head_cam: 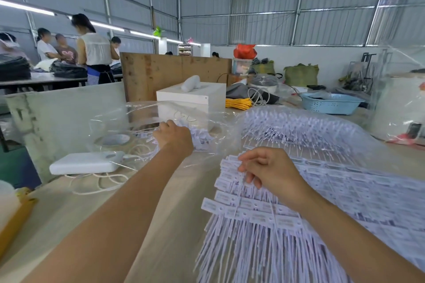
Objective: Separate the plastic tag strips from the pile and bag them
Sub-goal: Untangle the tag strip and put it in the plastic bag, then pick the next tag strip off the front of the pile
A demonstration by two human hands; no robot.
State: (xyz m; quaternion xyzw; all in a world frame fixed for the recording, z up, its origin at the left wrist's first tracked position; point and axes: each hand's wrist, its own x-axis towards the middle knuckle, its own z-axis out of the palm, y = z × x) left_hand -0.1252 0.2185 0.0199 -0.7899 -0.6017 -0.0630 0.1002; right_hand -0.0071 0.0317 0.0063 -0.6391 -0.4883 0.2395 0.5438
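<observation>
A big pile of white plastic tag strips [333, 193] covers the right half of the table, labels up and thin tails pointing toward me. My right hand [269, 169] rests on the pile's left edge, its fingers curled round the top strips. My left hand [174, 136] reaches forward into a clear plastic bag [142, 119] lying open on the table and grips a bunch of strips [200, 134] inside it. Another heap of strips under clear plastic [299, 126] lies behind the pile.
A white flat device [87, 162] with a white cord sits at the left. Behind stand a white box [193, 96], yellow cord [238, 102] and a blue basket [331, 103]. A wooden board and several people at tables are farther back left.
</observation>
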